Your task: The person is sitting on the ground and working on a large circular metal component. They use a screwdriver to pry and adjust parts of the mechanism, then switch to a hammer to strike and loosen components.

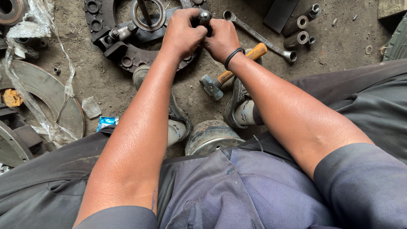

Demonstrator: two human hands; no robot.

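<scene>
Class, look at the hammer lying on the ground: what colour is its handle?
Orange, with a textured grip; the hammer shows in the head view, below the right hand.

Bare dirt right of the hammer (231, 74), hemmed by spanner (258, 36) and cylinders (299, 32)

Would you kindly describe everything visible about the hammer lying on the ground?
The hammer has an orange ribbed grip and a dull grey, worn metal head. It lies flat on the dirty ground, head pointing lower left, handle running up to the right. The right hand and wrist hide part of the handle. The head rests beside the right shoe.
</scene>
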